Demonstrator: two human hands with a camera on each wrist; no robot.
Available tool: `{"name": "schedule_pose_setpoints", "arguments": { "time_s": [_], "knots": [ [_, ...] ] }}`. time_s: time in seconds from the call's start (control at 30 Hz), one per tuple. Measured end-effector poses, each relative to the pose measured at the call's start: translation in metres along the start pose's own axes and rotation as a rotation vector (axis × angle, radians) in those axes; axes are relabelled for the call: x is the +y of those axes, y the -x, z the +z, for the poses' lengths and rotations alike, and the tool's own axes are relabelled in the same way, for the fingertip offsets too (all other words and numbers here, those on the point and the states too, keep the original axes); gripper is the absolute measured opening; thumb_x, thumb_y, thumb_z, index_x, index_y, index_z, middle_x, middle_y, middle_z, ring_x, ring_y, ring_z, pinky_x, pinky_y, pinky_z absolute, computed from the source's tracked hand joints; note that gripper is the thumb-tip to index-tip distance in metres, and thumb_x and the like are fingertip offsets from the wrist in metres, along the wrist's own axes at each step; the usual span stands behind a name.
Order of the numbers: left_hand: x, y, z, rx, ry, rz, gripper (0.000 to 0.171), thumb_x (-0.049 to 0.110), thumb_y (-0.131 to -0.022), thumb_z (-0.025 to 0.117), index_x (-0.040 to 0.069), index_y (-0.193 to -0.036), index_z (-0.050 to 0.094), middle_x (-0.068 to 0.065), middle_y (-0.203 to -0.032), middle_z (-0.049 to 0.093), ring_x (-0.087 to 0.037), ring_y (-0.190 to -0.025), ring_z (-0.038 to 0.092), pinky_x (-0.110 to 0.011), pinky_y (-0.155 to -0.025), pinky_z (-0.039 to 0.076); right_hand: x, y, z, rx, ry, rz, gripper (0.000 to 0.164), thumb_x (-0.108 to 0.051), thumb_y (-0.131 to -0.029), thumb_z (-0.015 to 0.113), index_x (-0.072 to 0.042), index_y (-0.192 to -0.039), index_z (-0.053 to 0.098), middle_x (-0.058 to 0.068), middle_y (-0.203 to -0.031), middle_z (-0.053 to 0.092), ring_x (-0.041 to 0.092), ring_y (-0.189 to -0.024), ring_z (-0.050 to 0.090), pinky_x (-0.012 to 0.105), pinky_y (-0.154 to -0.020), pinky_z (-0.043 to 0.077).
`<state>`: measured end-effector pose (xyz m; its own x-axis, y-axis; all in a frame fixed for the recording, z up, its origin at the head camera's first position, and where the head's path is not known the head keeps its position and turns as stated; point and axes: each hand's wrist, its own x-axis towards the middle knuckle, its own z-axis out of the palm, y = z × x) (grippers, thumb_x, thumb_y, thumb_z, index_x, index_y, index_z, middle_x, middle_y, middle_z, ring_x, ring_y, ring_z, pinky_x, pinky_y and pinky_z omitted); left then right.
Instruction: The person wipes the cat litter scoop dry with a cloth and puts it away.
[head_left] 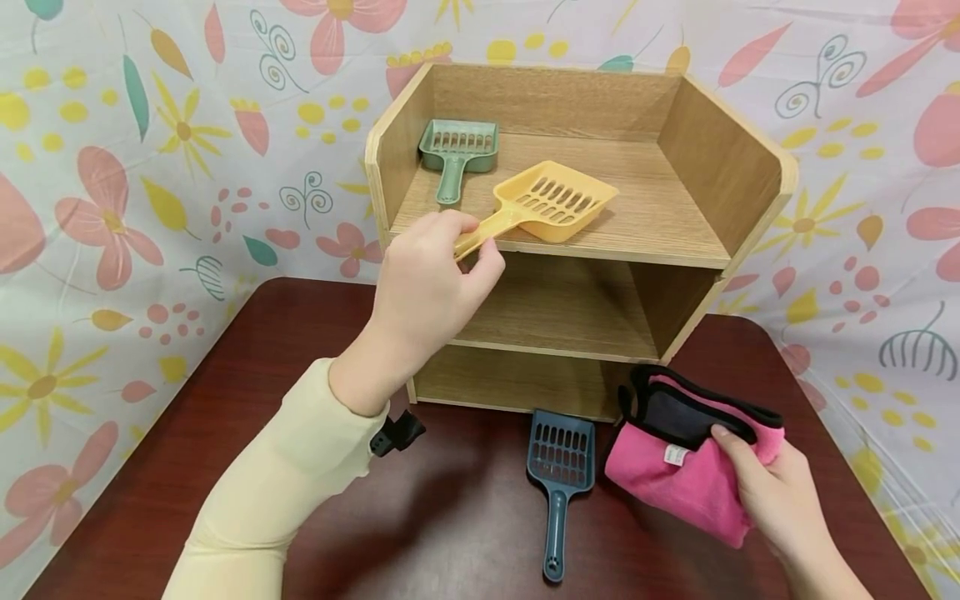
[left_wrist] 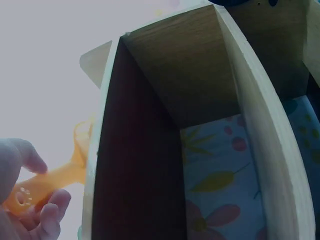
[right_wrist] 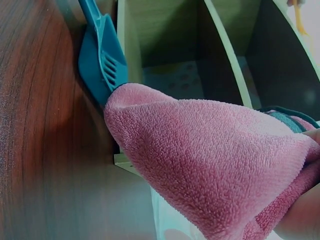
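My left hand [head_left: 431,283] pinches the handle of a yellow litter scoop [head_left: 558,200], whose slotted pan lies over the front part of the shelf's top board. Behind it on the same board, at the left, sits a green litter scoop [head_left: 459,150] with its handle toward me. My right hand [head_left: 776,483] grips a folded pink cloth [head_left: 675,475] with black edging and a white tag, thumb on top. In the right wrist view the pink cloth [right_wrist: 210,155] covers most of the fingers. A dark blue litter scoop [head_left: 561,467] lies on the table, left of the cloth.
A wooden shelf unit [head_left: 570,350] with a raised back and sides stands on the dark red-brown table [head_left: 465,500]. Its two lower compartments face me. A flower-patterned curtain [head_left: 187,167] hangs behind and along both sides.
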<state>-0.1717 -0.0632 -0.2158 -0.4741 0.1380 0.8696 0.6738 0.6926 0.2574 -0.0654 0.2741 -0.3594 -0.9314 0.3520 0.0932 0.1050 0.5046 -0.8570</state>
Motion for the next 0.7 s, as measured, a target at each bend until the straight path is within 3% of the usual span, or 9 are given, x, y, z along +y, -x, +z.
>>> {"name": "schedule_pose_setpoints", "arguments": {
  "time_s": [0.23,0.4,0.53,0.6,0.7],
  "knots": [
    [0.009,-0.004,0.005,-0.040,-0.106,0.040,0.015,0.015,-0.085,0.061,0.001,-0.087,0.068,-0.009,-0.070,0.062,-0.023,-0.062,0.056,-0.036,-0.053,0.046,0.001,0.000,0.001,0.003,-0.006,0.000,0.019,-0.023,-0.094,0.058,-0.041,-0.086,0.061,-0.016,-0.053,0.056,0.000,-0.051,0.049,0.023,-0.048,0.040],
    [0.018,-0.007,0.004,-0.159,-0.021,0.036,0.021,0.025,-0.085,0.063,0.004,-0.080,0.063,-0.005,-0.066,0.057,-0.018,-0.063,0.054,-0.032,-0.057,0.044,0.002,0.001,0.001,0.002,-0.010,-0.011,0.018,-0.022,-0.093,0.059,-0.040,-0.088,0.062,-0.017,-0.056,0.059,-0.001,-0.054,0.051,0.021,-0.050,0.041],
    [0.025,-0.004,-0.001,-0.252,0.081,0.030,0.028,0.025,-0.086,0.062,0.000,-0.100,0.067,-0.007,-0.081,0.067,-0.014,-0.067,0.058,-0.026,-0.065,0.048,0.002,0.002,0.001,0.004,-0.002,-0.023,0.015,-0.023,-0.093,0.059,-0.038,-0.090,0.062,-0.019,-0.059,0.060,-0.002,-0.055,0.052,0.020,-0.051,0.042],
    [0.027,-0.002,-0.002,-0.249,0.091,0.057,0.034,0.023,-0.088,0.061,-0.003,-0.111,0.065,-0.010,-0.094,0.070,-0.015,-0.076,0.063,-0.026,-0.073,0.052,0.002,0.002,0.001,0.005,0.000,-0.024,0.015,-0.024,-0.093,0.059,-0.038,-0.091,0.062,-0.019,-0.059,0.061,-0.002,-0.056,0.052,0.020,-0.051,0.042],
    [0.028,0.000,0.000,-0.207,0.026,0.122,0.030,0.024,-0.092,0.059,0.000,-0.108,0.066,-0.011,-0.101,0.070,-0.019,-0.091,0.066,-0.029,-0.081,0.053,0.002,0.002,0.001,0.004,-0.004,-0.019,0.016,-0.023,-0.093,0.058,-0.038,-0.089,0.062,-0.019,-0.058,0.060,-0.002,-0.055,0.052,0.020,-0.051,0.042]
  ]
}}
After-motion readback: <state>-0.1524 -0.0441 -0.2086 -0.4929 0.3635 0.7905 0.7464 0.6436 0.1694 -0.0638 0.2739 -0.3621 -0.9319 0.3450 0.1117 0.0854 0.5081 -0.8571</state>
